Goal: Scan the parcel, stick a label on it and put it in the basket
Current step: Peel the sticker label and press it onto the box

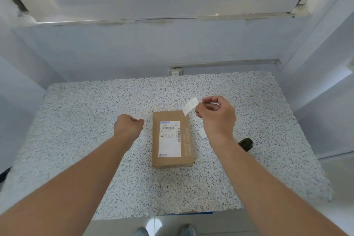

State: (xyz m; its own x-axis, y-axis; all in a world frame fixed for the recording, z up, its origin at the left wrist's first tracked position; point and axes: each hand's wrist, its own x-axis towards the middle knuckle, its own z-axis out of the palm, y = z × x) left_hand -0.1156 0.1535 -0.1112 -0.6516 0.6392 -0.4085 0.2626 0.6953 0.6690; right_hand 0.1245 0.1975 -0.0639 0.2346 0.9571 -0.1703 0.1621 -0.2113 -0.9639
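Observation:
A brown cardboard parcel [172, 139] lies flat in the middle of the speckled table [95, 140], a white shipping label with barcodes on its top face. My right hand [217, 116] hovers just past the parcel's far right corner, pinching a small white label [190, 105] between thumb and forefinger. The label hangs in the air above that corner, apart from the box. My left hand [128, 125] floats to the left of the parcel with fingers curled in a loose fist, holding nothing.
A dark scanner-like object [246, 144] lies on the table right of the parcel, partly hidden by my right forearm. A small white paper scrap [202, 133] lies beside the box. White walls close in behind and on both sides. No basket is in view.

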